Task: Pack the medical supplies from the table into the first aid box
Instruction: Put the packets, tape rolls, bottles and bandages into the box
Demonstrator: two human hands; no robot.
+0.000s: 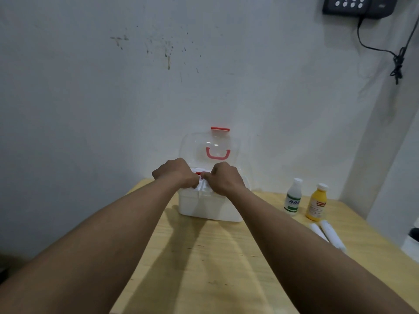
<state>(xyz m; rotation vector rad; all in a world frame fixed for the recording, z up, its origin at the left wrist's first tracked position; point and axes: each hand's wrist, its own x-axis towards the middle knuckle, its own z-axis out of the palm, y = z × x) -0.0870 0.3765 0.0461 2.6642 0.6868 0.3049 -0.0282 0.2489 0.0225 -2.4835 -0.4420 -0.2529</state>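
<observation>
both arms reach straight ahead; left hand [174, 174] and right hand [225, 177], fingers curled, pinch the front rim of the white first aid box [210, 206]. its clear lid [195, 143] stands upright by the stained wall [90, 87]. on the wooden table [215, 257], at the box's 3 o'clock, stand a white bottle [293, 197] and a yellow bottle [317, 203]; white tubes [331, 234] lie at 4. bare wood lies at 6; the table's left edge is near at 9.

**A:** Wall?
**B:** Plain white wall [90, 98], fills most of the view. Dark smudges and specks [167, 52] in the upper middle.
**A:** Anything mounted?
**B:** Dark device with round white buttons [358, 5] at top right, cut off by the frame. A black cable [383, 50] hangs from it, knotted lower down.
**A:** Corner?
**B:** Right side, a vertical wall edge [362, 155] juts out.
**A:** Furniture, light?
**B:** Light wood-grain surface [215, 257], far edge at the wall. Dim, even light with soft shadows on the wood.
</observation>
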